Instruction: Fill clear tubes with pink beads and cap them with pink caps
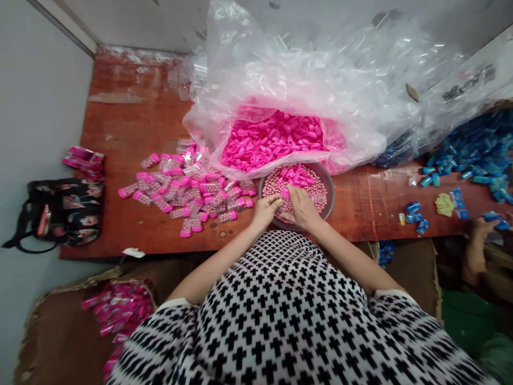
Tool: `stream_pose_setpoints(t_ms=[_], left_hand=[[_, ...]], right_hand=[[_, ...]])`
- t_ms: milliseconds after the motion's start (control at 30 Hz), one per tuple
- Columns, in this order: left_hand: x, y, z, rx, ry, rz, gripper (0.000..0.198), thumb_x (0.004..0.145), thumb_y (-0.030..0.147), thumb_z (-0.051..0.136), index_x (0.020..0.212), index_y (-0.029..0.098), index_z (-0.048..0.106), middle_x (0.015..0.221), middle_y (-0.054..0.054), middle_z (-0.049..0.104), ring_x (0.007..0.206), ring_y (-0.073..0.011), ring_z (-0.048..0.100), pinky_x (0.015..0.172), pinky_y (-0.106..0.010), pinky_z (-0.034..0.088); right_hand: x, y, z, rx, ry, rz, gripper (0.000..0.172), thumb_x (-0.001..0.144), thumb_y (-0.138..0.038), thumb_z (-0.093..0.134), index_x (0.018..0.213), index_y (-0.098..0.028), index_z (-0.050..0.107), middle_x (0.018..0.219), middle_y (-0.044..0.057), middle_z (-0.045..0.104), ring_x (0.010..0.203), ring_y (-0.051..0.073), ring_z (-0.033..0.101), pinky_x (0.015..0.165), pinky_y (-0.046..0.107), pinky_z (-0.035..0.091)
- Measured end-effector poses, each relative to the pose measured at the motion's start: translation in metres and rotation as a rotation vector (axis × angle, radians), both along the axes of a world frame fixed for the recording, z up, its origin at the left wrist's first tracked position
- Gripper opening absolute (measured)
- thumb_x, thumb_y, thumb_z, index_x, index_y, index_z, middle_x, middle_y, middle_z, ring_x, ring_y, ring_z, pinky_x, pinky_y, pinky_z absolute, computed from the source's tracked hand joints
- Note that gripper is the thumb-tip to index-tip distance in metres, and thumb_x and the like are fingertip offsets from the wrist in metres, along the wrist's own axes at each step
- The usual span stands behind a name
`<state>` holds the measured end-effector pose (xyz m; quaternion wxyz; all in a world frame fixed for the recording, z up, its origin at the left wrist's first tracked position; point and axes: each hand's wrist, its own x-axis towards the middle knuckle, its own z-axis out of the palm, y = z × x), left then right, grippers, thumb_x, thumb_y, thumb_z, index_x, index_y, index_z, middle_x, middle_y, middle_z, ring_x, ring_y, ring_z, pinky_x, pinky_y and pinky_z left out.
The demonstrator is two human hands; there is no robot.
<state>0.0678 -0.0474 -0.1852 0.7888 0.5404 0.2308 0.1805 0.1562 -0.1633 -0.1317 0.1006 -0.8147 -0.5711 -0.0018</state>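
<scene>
A grey bowl (pixel 329 188) of pink beads (pixel 316 187) stands at the table's front edge, with loose pink caps (pixel 296 175) on the beads. Over the bowl, my right hand (pixel 303 207) is closed round a small clear container with a pink cap (pixel 285 193). My left hand (pixel 266 210) is at the bowl's left rim, its fingertips pinched together near the container; what they hold, if anything, is too small to tell. Left of the bowl lies a pile of bead-filled containers with pink caps (pixel 180 184). Behind the bowl, an open plastic bag (pixel 352 144) holds many pink caps (pixel 272 139).
A flowered black bag (pixel 82 211) and pink packets (pixel 84 160) lie at the left. Blue containers (pixel 473 144) cover the right side, near another person's hand (pixel 481 230). Below the table, a box (pixel 52 331) holds pink packs.
</scene>
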Motion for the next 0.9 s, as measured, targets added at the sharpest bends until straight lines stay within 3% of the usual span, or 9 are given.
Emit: stream_pose_setpoints(t_ms=[267, 567, 733, 900], left_hand=[[0.005, -0.006, 0.000, -0.087, 0.002, 0.060, 0.018, 0.066, 0.023, 0.065, 0.080, 0.013, 0.071, 0.071, -0.001, 0.067, 0.064, -0.0120, 0.054, 0.066, -0.024, 0.044], [0.008, -0.006, -0.002, -0.199, -0.034, 0.102, 0.016, 0.064, 0.022, 0.066, 0.076, 0.013, 0.070, 0.066, 0.001, 0.064, 0.060, -0.0099, 0.051, 0.061, -0.022, 0.041], [0.005, -0.003, -0.006, -0.211, -0.023, 0.083, 0.015, 0.063, 0.024, 0.067, 0.073, 0.013, 0.068, 0.064, 0.001, 0.063, 0.059, -0.0097, 0.050, 0.061, -0.022, 0.041], [0.002, -0.001, -0.004, -0.197, -0.014, 0.067, 0.016, 0.063, 0.029, 0.069, 0.068, 0.014, 0.064, 0.061, 0.003, 0.058, 0.056, -0.0086, 0.046, 0.057, -0.022, 0.038]], right_hand=[[0.004, 0.009, -0.014, 0.031, -0.081, -0.066, 0.068, 0.079, -0.052, 0.052, 0.126, -0.005, 0.044, 0.104, 0.020, 0.056, 0.095, 0.032, 0.051, 0.083, 0.047, 0.044], [0.002, 0.013, -0.022, 0.066, -0.093, -0.097, 0.064, 0.076, -0.048, 0.055, 0.124, -0.006, 0.048, 0.100, 0.018, 0.059, 0.092, 0.031, 0.053, 0.080, 0.044, 0.045], [0.002, 0.015, -0.029, 0.070, 0.006, -0.060, 0.065, 0.077, -0.042, 0.056, 0.131, -0.007, 0.041, 0.115, 0.020, 0.055, 0.106, 0.032, 0.050, 0.090, 0.046, 0.043], [0.012, 0.015, -0.019, 0.025, 0.096, 0.028, 0.083, 0.075, -0.045, 0.060, 0.141, -0.010, 0.023, 0.134, 0.020, 0.042, 0.124, 0.032, 0.039, 0.101, 0.050, 0.036]])
